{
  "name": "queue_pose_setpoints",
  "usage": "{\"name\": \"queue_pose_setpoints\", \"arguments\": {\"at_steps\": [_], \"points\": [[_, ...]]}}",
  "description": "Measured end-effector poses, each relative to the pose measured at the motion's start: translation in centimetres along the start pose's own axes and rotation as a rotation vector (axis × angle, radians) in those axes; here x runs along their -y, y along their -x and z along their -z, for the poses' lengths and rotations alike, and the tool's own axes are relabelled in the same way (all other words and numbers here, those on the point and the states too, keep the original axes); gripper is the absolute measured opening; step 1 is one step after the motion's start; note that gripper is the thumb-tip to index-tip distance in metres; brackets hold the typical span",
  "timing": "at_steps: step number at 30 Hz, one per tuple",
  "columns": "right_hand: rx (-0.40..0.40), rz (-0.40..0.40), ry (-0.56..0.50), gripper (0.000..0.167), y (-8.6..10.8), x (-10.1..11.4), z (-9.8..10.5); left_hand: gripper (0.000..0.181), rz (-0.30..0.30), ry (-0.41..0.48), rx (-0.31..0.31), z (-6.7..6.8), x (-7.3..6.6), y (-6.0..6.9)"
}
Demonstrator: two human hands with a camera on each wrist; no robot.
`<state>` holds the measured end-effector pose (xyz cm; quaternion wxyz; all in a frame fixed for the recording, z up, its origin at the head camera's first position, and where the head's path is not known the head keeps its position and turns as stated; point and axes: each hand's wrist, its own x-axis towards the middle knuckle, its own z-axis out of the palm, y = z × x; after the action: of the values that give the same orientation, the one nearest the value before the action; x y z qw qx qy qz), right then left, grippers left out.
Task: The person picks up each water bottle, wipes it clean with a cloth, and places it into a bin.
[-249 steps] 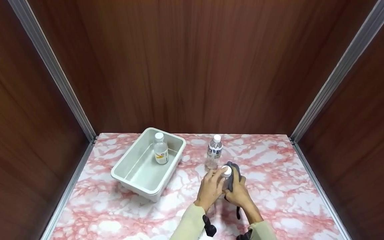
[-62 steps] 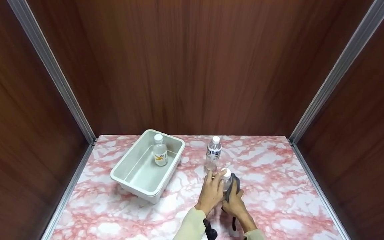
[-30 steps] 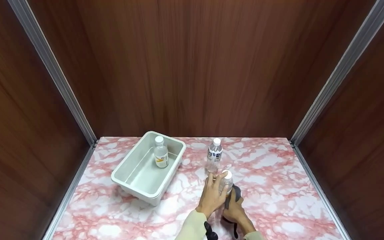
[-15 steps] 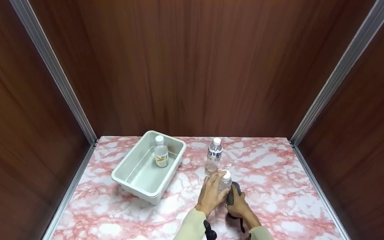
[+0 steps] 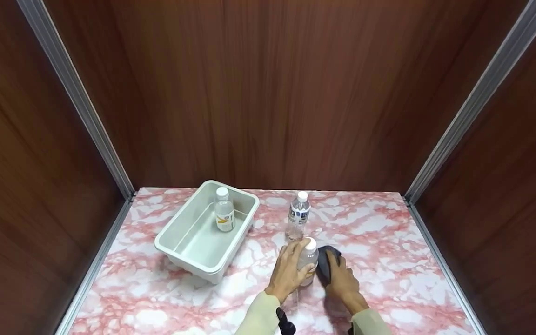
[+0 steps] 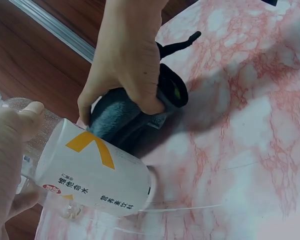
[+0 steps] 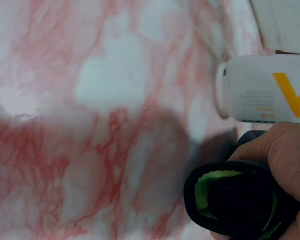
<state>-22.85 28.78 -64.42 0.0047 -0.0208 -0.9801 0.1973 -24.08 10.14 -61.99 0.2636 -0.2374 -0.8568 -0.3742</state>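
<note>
My left hand (image 5: 288, 270) grips a clear plastic bottle (image 5: 310, 253) round its upper part, near the white cap. In the left wrist view its white label (image 6: 97, 175) carries a yellow V mark, and its base is by the table. Just right of the bottle, my right hand (image 5: 342, 282) holds a dark grey, fuzzy cloth pouch (image 5: 324, 267). The pouch's open end (image 7: 235, 197) shows a green lining in the right wrist view. A black strap (image 6: 182, 45) hangs off it in the left wrist view. I cannot tell whether pouch and bottle touch.
A second clear bottle (image 5: 298, 216) with a white cap stands just behind my left hand. To the left is a pale grey tub (image 5: 175, 253) with another capped bottle (image 5: 224, 211) upright inside. Wood-patterned panels (image 5: 268, 93) close off the back and sides of the pink marbled table (image 5: 151, 298).
Earlier the pouch was against the bottle's side. Within the last half second, my right hand has shifted slightly right with the pouch, and my left hand has shifted slightly left with the bottle.
</note>
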Motion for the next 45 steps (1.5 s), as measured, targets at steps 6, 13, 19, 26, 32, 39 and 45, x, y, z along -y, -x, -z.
{"name": "queue_pose_setpoints", "arguments": {"at_steps": [6,13,19,26,32,39,45], "points": [[-0.05,0.048,0.048,0.101,0.3,0.0,-0.9,0.07,0.013,-0.014,-0.003,0.9,0.0,0.0],[-0.048,0.073,0.059,0.095,1.1,0.5,-2.0,0.07,0.025,-0.008,-0.018,2.0,0.7,0.3],[-0.006,0.07,0.051,0.089,1.4,0.9,-2.6,0.068,0.027,-0.006,-0.038,3.0,1.3,0.5],[0.143,0.03,0.014,0.088,1.6,1.0,-3.3,0.069,0.029,-0.025,-0.042,4.0,1.3,-0.1],[0.17,0.004,-0.011,0.082,1.4,1.1,-2.7,0.069,0.005,-0.04,-0.072,4.7,1.3,-0.6],[0.009,0.058,-0.001,0.08,0.8,2.5,-1.7,0.069,-0.007,-0.052,-0.084,6.0,1.7,-1.6],[-0.12,0.176,-0.008,0.077,0.5,5.3,-0.1,0.068,-0.014,-0.054,-0.099,8.0,1.8,-3.0]]}}
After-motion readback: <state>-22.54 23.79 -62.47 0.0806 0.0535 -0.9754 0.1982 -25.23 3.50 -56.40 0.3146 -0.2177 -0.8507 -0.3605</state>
